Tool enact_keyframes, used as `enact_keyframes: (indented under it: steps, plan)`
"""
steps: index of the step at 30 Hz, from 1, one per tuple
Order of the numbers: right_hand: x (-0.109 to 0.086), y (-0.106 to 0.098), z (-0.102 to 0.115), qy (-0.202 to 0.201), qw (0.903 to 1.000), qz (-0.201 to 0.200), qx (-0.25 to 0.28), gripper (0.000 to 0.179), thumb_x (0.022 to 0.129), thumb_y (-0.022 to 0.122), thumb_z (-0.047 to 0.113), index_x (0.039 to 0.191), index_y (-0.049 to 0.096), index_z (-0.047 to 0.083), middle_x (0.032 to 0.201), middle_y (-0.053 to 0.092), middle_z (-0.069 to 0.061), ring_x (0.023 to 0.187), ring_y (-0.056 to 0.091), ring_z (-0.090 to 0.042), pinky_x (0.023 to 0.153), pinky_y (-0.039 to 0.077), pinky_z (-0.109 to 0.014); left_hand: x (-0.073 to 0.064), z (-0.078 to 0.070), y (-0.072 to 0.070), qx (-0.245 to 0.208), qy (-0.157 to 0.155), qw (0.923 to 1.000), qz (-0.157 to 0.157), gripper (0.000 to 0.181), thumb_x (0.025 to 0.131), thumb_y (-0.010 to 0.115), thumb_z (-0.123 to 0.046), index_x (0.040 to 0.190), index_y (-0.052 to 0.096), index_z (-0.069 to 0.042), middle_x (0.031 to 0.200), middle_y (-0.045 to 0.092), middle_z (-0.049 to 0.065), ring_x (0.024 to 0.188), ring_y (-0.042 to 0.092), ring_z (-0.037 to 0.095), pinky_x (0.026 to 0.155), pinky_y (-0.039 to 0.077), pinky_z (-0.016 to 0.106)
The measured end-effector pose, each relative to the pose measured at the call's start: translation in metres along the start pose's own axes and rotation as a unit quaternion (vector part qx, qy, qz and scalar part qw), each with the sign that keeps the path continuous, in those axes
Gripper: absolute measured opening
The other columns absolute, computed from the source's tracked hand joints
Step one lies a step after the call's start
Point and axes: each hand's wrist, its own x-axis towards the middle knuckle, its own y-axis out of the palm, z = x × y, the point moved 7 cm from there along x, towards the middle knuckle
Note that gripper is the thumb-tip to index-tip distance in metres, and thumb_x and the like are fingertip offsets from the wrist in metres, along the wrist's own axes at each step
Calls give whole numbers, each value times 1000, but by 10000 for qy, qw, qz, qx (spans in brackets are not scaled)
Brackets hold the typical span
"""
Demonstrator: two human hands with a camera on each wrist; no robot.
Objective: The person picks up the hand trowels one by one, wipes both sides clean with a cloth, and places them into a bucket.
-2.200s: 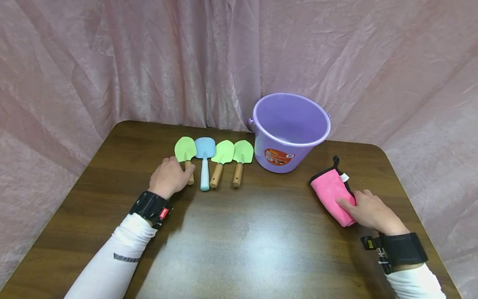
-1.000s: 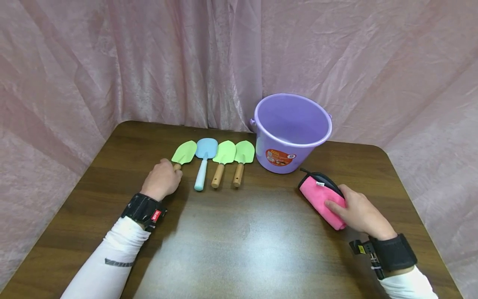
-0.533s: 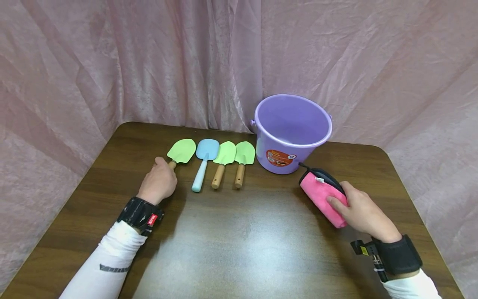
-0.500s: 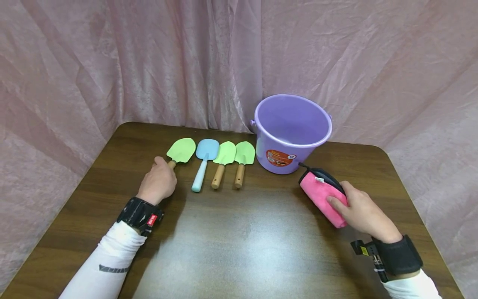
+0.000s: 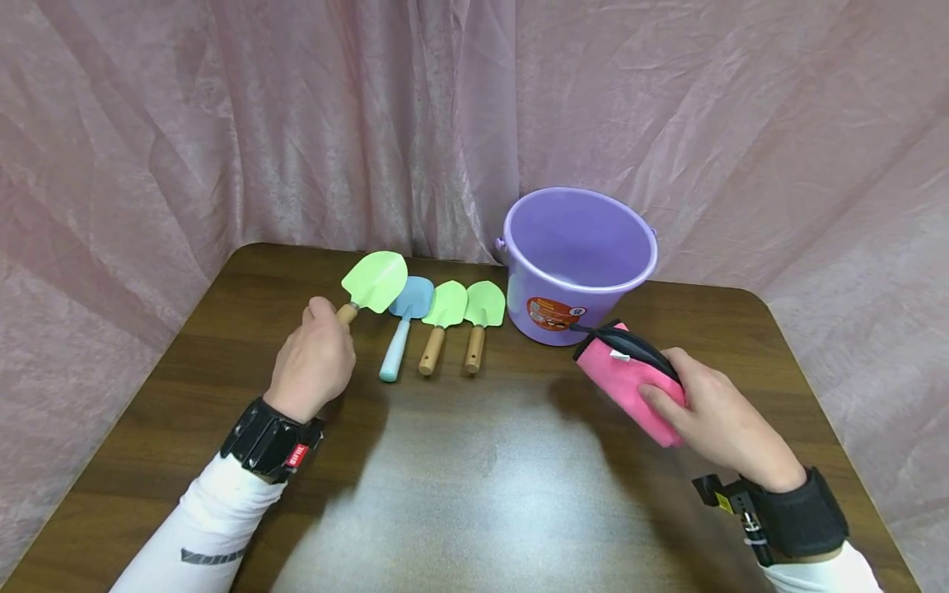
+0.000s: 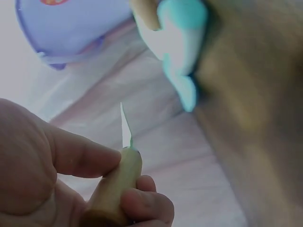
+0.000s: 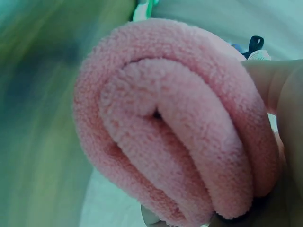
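My left hand [image 5: 313, 358] grips the wooden handle of a small trowel [image 5: 376, 280] with a light green blade. The blade is raised and overlaps a blue trowel [image 5: 397, 346] in the head view. Close up in the left wrist view, thumb and fingers wrap the handle [image 6: 116, 189], and the blade shows edge-on. My right hand [image 5: 715, 416] holds a folded pink towel [image 5: 630, 383] with black edging, a white tag and a hanging loop. The towel's rolled layers [image 7: 165, 127] fill the right wrist view. Its far end comes close to the front of a purple bucket [image 5: 578, 239].
Two more green trowels with wooden handles, a left one [image 5: 441, 321] and a right one [image 5: 480, 321], lie beside the blue one, left of the bucket. The brown table [image 5: 474, 461] ends at a pink curtain [image 5: 356, 123] behind.
My left hand has taken hold of the leftmost green trowel and raised it off the table. My right hand has lifted the pink towel and shifted it left, toward the bucket.
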Motion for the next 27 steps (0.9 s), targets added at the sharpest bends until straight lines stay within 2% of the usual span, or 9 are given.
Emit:
enact_keyframes:
  steps: [7,15,19,27]
  plan:
    - [5,-13,28,-474,9982,-350,-64,18,98,62,31,105,53,17,74,46,2,67,49,-15,59,40,-30,-9,-30,-23,-95,591,9971,-470,19,96,50,-7,106,42,6,80,47,16,54,52,32,43,41,45]
    - [12,-23,59,-806,9945,-663,121,16,97,64,30,108,55,22,76,45,5,66,48,-10,58,40,-27,-14,-53,-37,-181,795,9949,-594,24,97,54,-7,113,45,7,89,48,16,70,54,32,52,46,45]
    - [16,-27,74,-1132,9899,-831,171,21,96,66,29,113,57,23,80,46,8,69,48,-7,60,41,-26,-16,-61,-43,-224,907,9932,-695,25,97,56,-7,116,46,7,91,49,16,73,52,32,55,45,44]
    - [25,-34,99,-1734,9763,-1278,212,32,92,72,24,120,59,15,91,53,9,76,49,-7,67,40,-21,-19,-81,-49,-321,1231,9898,-645,26,96,58,-8,117,48,5,94,51,13,76,50,29,55,44,41]
